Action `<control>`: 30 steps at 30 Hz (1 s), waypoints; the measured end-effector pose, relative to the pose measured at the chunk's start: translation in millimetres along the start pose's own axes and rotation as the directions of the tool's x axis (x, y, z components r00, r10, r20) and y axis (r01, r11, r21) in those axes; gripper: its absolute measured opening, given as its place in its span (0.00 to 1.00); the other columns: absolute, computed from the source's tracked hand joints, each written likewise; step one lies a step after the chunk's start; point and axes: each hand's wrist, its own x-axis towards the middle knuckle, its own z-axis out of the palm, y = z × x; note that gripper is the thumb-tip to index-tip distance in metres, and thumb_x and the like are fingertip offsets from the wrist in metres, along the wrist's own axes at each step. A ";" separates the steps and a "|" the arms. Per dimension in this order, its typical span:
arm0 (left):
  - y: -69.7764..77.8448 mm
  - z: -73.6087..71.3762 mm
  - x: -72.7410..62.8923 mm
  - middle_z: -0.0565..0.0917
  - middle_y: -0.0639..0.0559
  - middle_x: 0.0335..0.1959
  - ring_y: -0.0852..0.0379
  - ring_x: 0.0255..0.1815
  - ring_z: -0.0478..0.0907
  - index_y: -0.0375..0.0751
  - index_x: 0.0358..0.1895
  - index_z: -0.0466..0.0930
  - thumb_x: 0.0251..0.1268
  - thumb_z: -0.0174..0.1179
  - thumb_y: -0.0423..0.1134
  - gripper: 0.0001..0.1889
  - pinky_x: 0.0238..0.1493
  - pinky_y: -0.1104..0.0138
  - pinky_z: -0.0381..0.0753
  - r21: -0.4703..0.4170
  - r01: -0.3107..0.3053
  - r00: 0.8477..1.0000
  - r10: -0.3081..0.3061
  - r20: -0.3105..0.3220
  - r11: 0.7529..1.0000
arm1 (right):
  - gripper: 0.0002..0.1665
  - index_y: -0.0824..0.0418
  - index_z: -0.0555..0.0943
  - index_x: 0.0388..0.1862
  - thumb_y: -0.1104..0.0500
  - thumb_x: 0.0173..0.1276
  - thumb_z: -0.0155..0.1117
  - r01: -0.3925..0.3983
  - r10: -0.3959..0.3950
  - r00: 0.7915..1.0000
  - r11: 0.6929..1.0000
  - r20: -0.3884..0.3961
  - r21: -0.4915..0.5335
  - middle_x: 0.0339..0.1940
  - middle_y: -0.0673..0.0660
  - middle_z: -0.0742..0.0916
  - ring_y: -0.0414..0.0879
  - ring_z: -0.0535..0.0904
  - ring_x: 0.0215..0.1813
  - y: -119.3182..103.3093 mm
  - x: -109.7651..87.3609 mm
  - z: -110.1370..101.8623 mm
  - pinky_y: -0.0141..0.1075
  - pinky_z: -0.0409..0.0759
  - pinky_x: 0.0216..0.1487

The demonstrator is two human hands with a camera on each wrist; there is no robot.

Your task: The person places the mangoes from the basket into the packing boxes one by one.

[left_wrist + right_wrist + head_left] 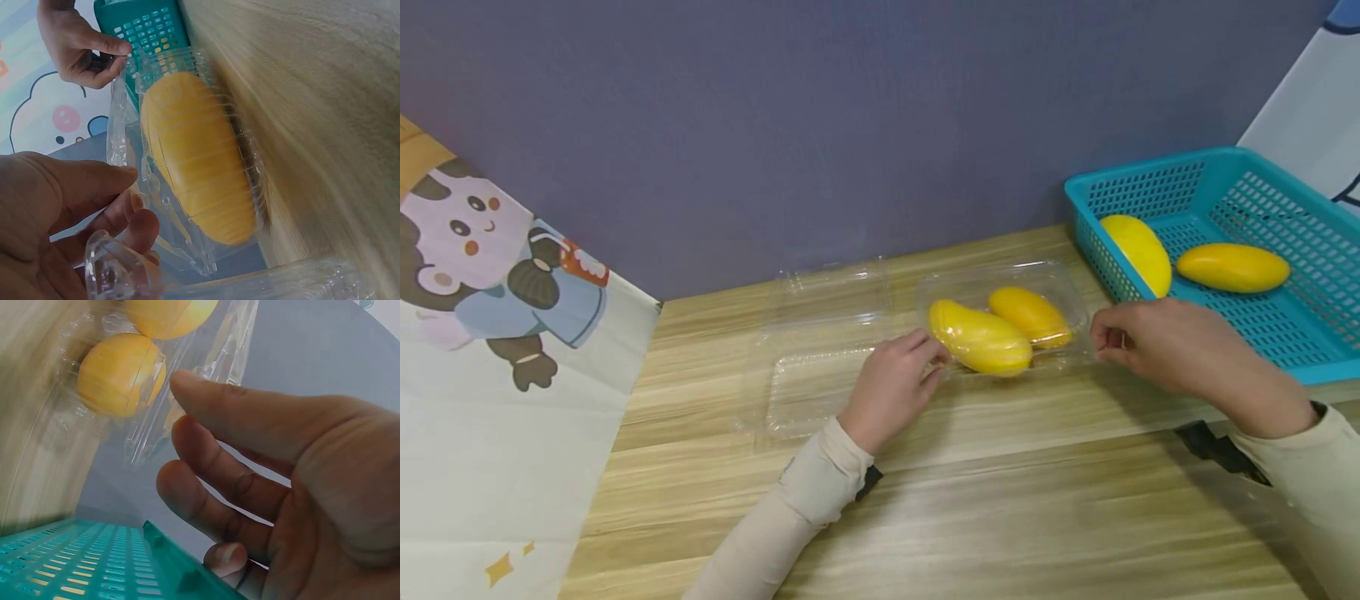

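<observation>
Two yellow mangoes lie in a clear plastic container at the middle of the table. Its clear lid stands at the side by both hands, seen edge-on in the left wrist view. At the container's near left corner, my left hand pinches the lid's edge between thumb and fingers. Opposite, my right hand holds the near right corner with thumb and forefinger, its other fingers curled. The right wrist view shows the thumb tip right at the lid's edge, beside the mangoes.
Right of the container stands a blue-green plastic basket, with more mangoes in it. A second clear container lies opened out on the left of the wooden table. A dark partition rises along the back.
</observation>
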 end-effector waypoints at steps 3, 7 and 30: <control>-0.3 1.0 -0.6 0.86 0.57 0.38 0.60 0.37 0.83 0.47 0.40 0.86 0.60 0.69 0.36 0.06 0.43 0.64 0.82 -0.002 0.001 1.000 0.000 0.010 1.000 | 0.09 0.43 0.80 0.29 0.56 0.63 0.72 0.004 -0.004 1.000 1.000 0.008 -0.007 0.25 0.41 0.82 0.38 0.70 0.26 -1.1 -0.1 -0.1 0.35 0.69 0.27; -0.3 1.9 -1.3 0.85 0.58 0.38 0.61 0.37 0.83 0.47 0.40 0.86 0.60 0.69 0.36 0.06 0.43 0.64 0.83 0.001 0.002 1.000 -0.002 0.018 1.000 | 0.09 0.44 0.79 0.28 0.57 0.63 0.71 0.005 -0.005 1.000 1.000 0.016 -0.011 0.24 0.41 0.81 0.39 0.70 0.26 -4.2 0.1 0.4 0.35 0.68 0.28; -1.7 4.1 -4.5 0.85 0.57 0.40 0.60 0.39 0.83 0.47 0.39 0.85 0.60 0.70 0.39 0.06 0.45 0.64 0.83 -0.001 0.019 0.999 -0.019 0.032 1.000 | 0.16 0.66 0.73 0.46 0.52 0.77 0.49 -0.234 0.244 0.969 0.956 -0.040 0.175 0.19 0.54 0.78 0.46 0.69 0.17 -22.0 -8.7 23.1 0.37 0.64 0.16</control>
